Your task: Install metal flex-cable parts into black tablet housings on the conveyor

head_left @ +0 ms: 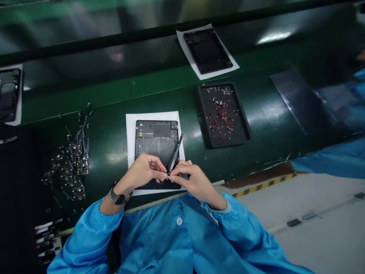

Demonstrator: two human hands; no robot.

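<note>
Just above the near part of a black tablet back shell (152, 142), my two hands meet fingertip to fingertip. My left hand (146, 170), with a watch on its wrist, is closed in a pinch. My right hand (192, 178) pinches from the other side. Between them is the small end of a dark flat ribbon cable (176, 152), its strip slanting up to the right over the shell's edge. My fingers partly hide that end. Under the shell lies a white foam sheet (130, 133).
Left, small circuit boards with cables (75, 163) lie piled on the green bench (108, 125). A black tray (246, 131) holds red-wired parts to the right. Another shell (208, 51) rests on a sheet behind. Far right are clear plastic sheets (293, 95) and another person's blue sleeve (336, 156).
</note>
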